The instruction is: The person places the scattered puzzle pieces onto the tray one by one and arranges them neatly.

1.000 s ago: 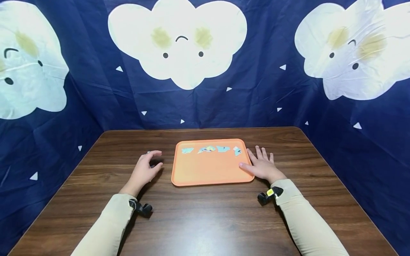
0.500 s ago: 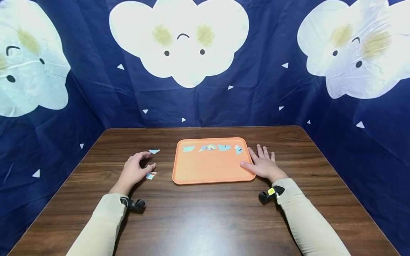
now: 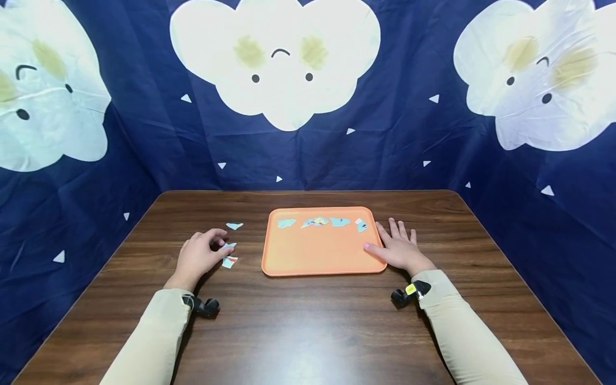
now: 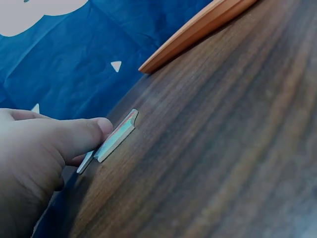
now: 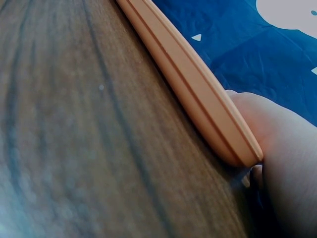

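Observation:
My left hand (image 3: 197, 258) is left of the orange tray (image 3: 313, 256), its thumb and curled fingers closed about a light-blue puzzle piece (image 3: 229, 245). Fingers hide part of that piece. In the left wrist view the thumb also overlaps a neighbouring puzzle piece with red print (image 4: 119, 136), which lies flat on the table. Farther back is another blue puzzle piece (image 3: 235, 225). My right hand (image 3: 400, 251) rests at the tray's right edge with fingers spread, its thumb lying over the rim; the right wrist view shows it against the tray corner (image 5: 233, 144).
Several picture pieces (image 3: 315, 221) lie in a row along the tray's far side. The brown wooden table (image 3: 308, 326) ends at a dark blue curtain (image 3: 298, 155) with white clouds. A small black camera sits on each wrist.
My left hand first drew back leftward, uncovering pieces on the table, then its fingers closed in around the middle one. The right hand stays on the tray edge; the view shifts slightly.

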### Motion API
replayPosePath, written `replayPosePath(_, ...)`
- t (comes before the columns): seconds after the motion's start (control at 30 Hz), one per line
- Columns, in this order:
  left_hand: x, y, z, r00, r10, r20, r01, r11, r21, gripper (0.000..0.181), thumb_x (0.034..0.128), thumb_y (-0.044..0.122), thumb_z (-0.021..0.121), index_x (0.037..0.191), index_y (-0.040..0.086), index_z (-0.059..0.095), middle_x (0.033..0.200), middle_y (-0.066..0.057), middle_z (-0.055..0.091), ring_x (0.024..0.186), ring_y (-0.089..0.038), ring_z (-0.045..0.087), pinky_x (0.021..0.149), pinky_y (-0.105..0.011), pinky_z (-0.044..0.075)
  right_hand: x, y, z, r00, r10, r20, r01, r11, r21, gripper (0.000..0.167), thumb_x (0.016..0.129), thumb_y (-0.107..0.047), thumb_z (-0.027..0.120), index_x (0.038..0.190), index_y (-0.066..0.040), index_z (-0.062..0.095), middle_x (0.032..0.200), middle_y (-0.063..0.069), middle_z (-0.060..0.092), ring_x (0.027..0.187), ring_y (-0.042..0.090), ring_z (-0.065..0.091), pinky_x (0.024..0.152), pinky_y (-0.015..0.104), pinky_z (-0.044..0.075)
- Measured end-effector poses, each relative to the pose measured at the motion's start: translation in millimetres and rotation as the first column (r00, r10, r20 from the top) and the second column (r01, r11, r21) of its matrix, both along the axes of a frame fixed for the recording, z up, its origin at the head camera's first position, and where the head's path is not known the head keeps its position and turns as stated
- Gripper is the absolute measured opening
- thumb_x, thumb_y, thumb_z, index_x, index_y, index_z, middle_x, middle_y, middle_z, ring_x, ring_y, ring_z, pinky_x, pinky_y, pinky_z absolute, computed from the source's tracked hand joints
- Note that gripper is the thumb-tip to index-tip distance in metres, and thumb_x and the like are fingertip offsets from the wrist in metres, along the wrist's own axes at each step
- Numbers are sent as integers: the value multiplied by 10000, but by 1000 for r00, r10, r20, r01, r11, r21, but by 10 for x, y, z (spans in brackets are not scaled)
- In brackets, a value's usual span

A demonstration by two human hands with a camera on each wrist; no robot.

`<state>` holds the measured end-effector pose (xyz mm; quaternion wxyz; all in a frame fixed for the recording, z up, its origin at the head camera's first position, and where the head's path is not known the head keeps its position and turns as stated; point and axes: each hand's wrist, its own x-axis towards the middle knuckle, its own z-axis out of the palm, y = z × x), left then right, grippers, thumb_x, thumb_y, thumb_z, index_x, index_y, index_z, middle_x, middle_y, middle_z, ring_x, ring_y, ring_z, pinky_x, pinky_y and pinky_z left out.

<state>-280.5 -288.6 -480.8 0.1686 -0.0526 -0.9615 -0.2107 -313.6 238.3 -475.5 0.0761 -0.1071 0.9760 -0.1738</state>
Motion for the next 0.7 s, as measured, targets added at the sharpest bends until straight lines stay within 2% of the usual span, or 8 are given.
replayPosePath(0.23, -10, 7, 19, 999, -31, -20, 31, 999, 9, 442, 848, 339, 802, 1204, 125, 651, 919, 18, 708, 927, -290, 636, 871, -547, 436, -9, -8, 10, 1000, -1, -12, 1, 1000, -5, 984, 919, -800, 348, 1633, -154, 145, 1666, 243, -51, 1508, 476, -113, 1112, 709, -143)
replayPosePath(0.47, -28, 14, 11, 989, -117, -86, 120, 992, 27, 440, 843, 145, 817, 1222, 50, 615, 887, -77, 692, 782, -237, 635, 722, -463, 509, -26, -20, 9, 1000, 2, -15, -2, 1000, 2, 986, 917, -806, 338, 1634, -159, 140, 1666, 242, -55, 1509, 475, -114, 1116, 705, -139)
replayPosePath(0.7, -26, 37, -15, 987, -116, -107, 122, 991, 53, 423, 827, 131, 829, 1181, 40, 616, 893, -76, 686, 801, -239, 639, 733, -461, 513, -5, -12, 8, 1000, -10, -11, 10, 1000, 11, 990, 912, -811, 340, 1633, -161, 147, 1667, 238, -50, 1510, 472, -112, 1120, 702, -133)
